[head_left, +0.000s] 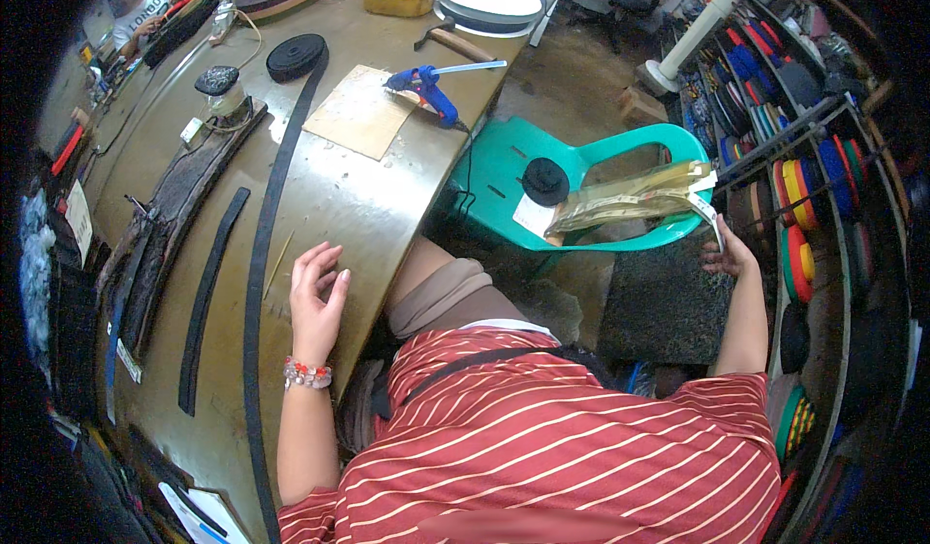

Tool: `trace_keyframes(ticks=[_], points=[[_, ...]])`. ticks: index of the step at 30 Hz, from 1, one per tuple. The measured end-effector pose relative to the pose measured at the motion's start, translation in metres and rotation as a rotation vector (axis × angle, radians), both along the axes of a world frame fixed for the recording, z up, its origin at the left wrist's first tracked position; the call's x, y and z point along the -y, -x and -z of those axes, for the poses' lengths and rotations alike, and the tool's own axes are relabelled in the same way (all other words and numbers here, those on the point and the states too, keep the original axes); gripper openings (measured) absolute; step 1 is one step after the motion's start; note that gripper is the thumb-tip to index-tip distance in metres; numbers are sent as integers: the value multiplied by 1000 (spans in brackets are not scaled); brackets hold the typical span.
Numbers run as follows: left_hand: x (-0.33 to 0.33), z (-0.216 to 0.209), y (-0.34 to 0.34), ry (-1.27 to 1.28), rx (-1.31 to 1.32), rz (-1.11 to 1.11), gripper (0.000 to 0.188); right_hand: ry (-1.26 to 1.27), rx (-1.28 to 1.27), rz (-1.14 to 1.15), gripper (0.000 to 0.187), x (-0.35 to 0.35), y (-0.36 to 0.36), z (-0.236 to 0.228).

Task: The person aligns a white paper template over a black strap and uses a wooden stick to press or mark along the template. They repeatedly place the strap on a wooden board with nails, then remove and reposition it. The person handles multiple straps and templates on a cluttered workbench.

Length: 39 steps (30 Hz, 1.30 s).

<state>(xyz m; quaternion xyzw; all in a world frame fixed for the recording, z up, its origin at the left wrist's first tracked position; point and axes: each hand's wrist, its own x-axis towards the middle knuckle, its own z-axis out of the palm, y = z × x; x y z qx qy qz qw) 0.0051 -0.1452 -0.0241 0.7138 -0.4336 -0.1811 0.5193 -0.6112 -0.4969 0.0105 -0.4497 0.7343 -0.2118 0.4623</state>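
Note:
My left hand (315, 287), with a beaded bracelet on its wrist, is over the table's near side, fingers loosely apart and holding nothing. Beside it are a thin tan stick (279, 263) and a long black strap (263, 244) that runs from a black roll (296, 57). Out to the right, my right hand (734, 253) pinches the end of a narrow white strip (705, 211) at the green plastic chair's (494, 156) back. On the chair lie a yellowish clear plastic bundle (620, 203) and a small black roll (544, 182).
A blue glue gun (426, 89) rests by a tan board (354, 113); a hammer (460, 42) lies behind it. A shorter black strap (211, 297) and a dark worn slab (174, 215) are farther left. Shelves of coloured rolls (799, 195) line the right. Another person (150, 11) is at the far left.

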Motion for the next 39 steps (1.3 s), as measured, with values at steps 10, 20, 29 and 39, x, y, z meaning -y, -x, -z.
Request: trace_keyframes(ticks=[10, 20, 29, 39], points=[[-1, 1, -1, -36, 33, 14, 28, 364, -1170, -849, 29, 59, -78, -94], [-2, 2, -2, -36, 20, 7, 29, -140, -719, -909, 17, 107, -107, -153], [-2, 5, -5, -18, -36, 16, 28, 210, -1220, -886, 28, 103, -120, -46], [-3, 4, -6, -38, -11, 21, 29, -640, -1089, -584, 18, 159, -47, -100]])
